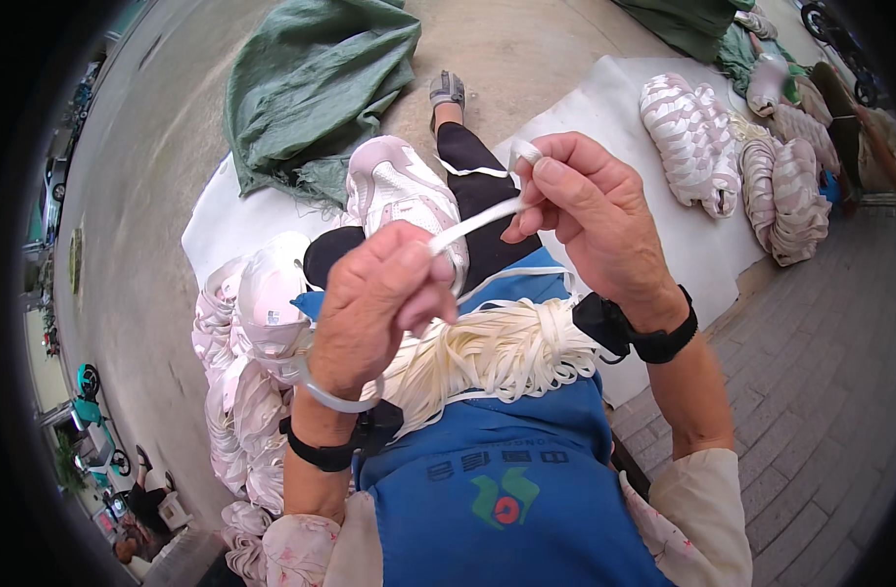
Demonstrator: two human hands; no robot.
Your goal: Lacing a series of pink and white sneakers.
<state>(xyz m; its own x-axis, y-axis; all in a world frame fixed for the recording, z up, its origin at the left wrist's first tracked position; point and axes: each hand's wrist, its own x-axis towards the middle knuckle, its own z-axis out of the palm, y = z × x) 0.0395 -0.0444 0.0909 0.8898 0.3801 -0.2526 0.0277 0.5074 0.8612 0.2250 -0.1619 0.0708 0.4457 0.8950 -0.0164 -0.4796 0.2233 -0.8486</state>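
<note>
A white shoelace (477, 225) is stretched between my two hands above my lap. My left hand (379, 293) is closed on one stretch of it, fingers curled. Higher and to the right, my right hand (590, 201) pinches the lace between thumb and fingers, with a short loop standing up from the grip. Behind my left hand, a pink and white sneaker upper (404, 186) rests on my lap. A thick bundle of cream-white laces (497, 352) lies across my blue apron (506, 450), below both hands.
Many pale pink shoe uppers (262, 323) are piled at my left. Bundled uppers (692, 142) lie on a white sheet (604, 108) at the right. A green woven sack (321, 88) sits ahead. Parked scooters (93, 421) and a person (149, 504) are at far left.
</note>
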